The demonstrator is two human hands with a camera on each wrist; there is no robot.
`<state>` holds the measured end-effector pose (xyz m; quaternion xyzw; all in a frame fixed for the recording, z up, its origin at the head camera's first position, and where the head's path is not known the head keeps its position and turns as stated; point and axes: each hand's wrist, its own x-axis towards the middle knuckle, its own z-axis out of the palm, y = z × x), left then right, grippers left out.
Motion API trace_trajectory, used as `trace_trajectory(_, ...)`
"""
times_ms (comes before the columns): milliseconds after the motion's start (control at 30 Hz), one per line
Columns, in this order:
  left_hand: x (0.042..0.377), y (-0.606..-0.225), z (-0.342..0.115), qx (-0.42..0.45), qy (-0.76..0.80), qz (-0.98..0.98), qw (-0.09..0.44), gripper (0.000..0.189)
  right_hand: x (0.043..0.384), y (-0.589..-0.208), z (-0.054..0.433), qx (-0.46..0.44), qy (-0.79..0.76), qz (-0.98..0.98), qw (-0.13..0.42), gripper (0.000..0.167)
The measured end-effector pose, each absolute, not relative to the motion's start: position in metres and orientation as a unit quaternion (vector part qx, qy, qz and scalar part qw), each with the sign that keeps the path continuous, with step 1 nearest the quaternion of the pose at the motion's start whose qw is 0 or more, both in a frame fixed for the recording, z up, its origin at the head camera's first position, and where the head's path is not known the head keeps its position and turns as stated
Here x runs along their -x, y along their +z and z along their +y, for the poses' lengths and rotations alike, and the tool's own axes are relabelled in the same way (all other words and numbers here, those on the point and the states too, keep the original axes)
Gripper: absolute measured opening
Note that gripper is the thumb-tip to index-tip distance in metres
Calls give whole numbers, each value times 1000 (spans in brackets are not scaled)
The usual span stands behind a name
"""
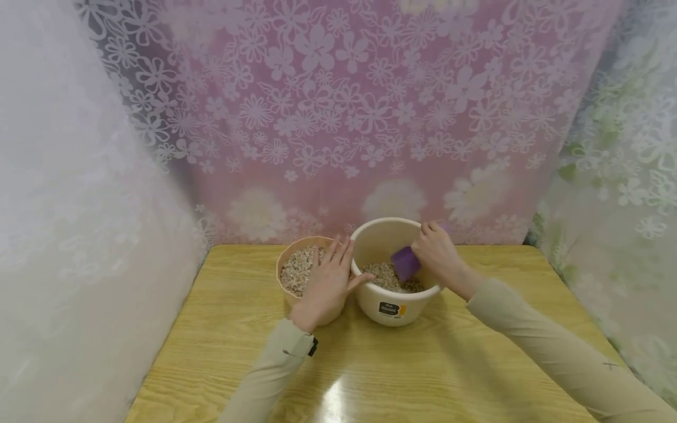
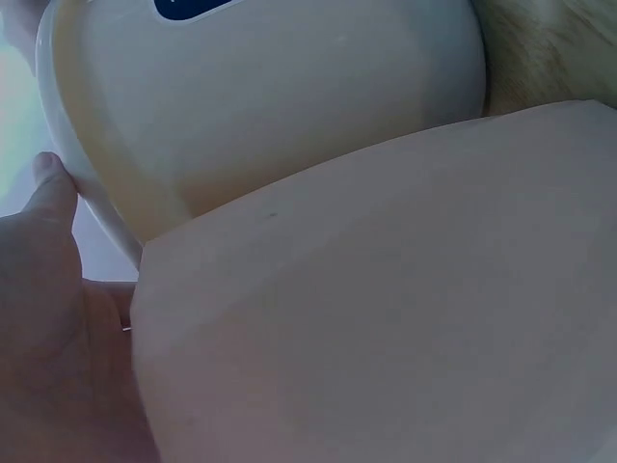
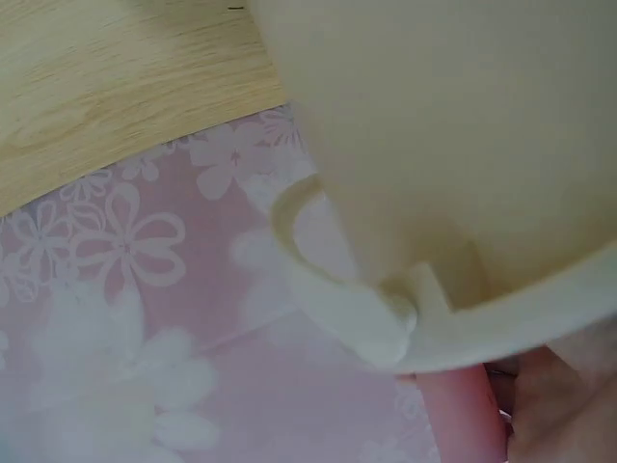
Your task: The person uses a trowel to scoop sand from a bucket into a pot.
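A white bucket (image 1: 365,305) with a dark label stands upright on the table, with tan grain (image 1: 381,275) inside. My right hand (image 1: 438,254) grips a purple scoop (image 1: 406,263) by its handle, its bowl tilted down at the grain. Left of the bucket is a peach-coloured tub (image 1: 279,271) filled higher with similar grain (image 1: 298,271). My left hand (image 1: 329,285) lies over the side of this tub with fingers straight, its thumb touching the bucket's rim. In the right wrist view, the bucket wall hides most of the right hand.
Both containers stand side by side on a yellow wood-grain table (image 1: 227,335), near its far edge. A pink flowered curtain (image 1: 328,147) hangs just behind. Pale sheets hang on the left (image 1: 95,223) and right (image 1: 624,235). The bucket has a side handle loop (image 3: 299,241).
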<state>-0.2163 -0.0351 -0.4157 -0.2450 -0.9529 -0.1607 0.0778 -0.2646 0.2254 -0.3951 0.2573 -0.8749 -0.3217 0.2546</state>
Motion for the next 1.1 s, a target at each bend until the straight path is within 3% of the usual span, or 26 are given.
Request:
trace_trajectory(233, 218, -417, -38, 248, -161, -952, 83, 91, 271, -404, 212, -261, -385, -866, 183, 35)
trace_trajectory(600, 221, -421, -36, 243, -173, -951, 76, 91, 288, -416, 209, -262, -369, -868, 206, 38)
trace_trajectory(933, 220, -420, -36, 245, -167, -952, 80, 91, 292, -421, 212, -299, -257, -883, 255, 43)
trace_trajectory(1100, 222, -421, -36, 243, -163, -953, 83, 91, 298, -424, 212, -317, -222, -889, 244, 39)
